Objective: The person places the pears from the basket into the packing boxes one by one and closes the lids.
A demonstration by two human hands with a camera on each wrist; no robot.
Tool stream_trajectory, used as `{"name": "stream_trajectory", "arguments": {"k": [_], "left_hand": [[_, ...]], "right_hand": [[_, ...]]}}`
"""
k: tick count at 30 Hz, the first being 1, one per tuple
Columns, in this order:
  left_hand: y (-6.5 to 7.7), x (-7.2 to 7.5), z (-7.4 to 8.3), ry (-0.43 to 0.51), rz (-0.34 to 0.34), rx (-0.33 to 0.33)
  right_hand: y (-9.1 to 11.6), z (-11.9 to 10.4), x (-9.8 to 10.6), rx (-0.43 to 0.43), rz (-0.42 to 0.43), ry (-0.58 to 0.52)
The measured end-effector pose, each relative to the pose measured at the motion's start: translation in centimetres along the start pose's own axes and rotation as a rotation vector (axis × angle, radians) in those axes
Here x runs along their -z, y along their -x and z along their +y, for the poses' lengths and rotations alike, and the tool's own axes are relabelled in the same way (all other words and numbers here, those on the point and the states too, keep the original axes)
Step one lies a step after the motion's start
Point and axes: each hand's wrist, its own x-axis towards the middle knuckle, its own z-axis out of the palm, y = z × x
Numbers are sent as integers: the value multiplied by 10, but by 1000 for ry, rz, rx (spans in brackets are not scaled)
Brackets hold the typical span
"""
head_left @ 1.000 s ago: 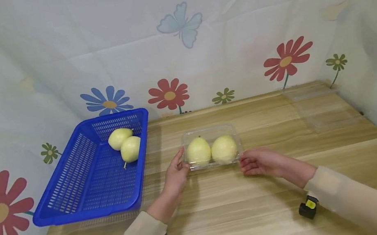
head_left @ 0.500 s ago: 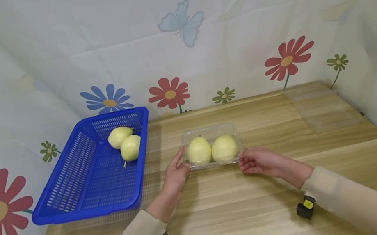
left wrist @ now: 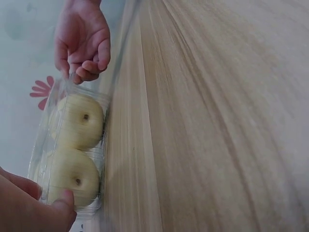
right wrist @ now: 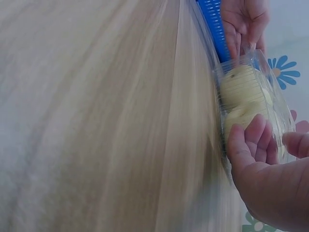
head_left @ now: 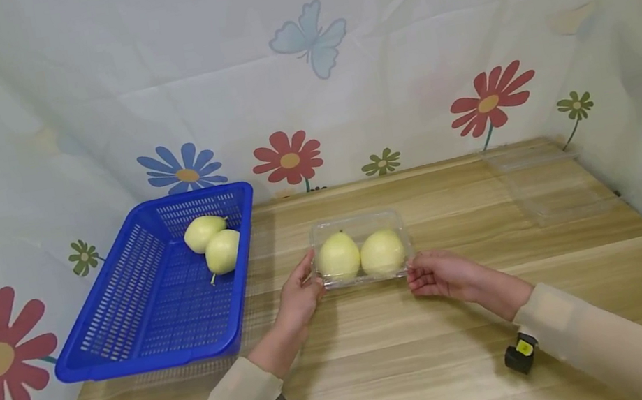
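Note:
Two pale yellow pears sit side by side, the left pear [head_left: 339, 257] and the right pear [head_left: 382, 252], inside a clear plastic fruit box [head_left: 355, 222] mid-table in the head view. Its lid lies over them. My left hand [head_left: 300, 293] grips the box's left end, the thumb [left wrist: 64, 200] in front in the left wrist view. At the near right corner, my right hand [head_left: 441, 275] pinches the box's edge between thumb and curled fingers. In the right wrist view, these fingers [right wrist: 256, 145] hide part of the box's near end.
On the left stands a blue perforated basket [head_left: 170, 324], holding a rear pear [head_left: 204, 233] and a front pear [head_left: 223, 251]. Another clear plastic container [head_left: 554, 186] lies at the table's back right. A flower-printed curtain [head_left: 389, 75] rises behind the wooden table [head_left: 382, 374].

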Motion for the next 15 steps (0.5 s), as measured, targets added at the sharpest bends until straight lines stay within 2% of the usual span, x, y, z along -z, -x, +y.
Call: {"name": "stream_trajectory", "arguments": {"k": [15], "left_hand": [[1,1,1,-11,-8,2]], "right_hand": [[0,1,0,-6,3,-10]]}}
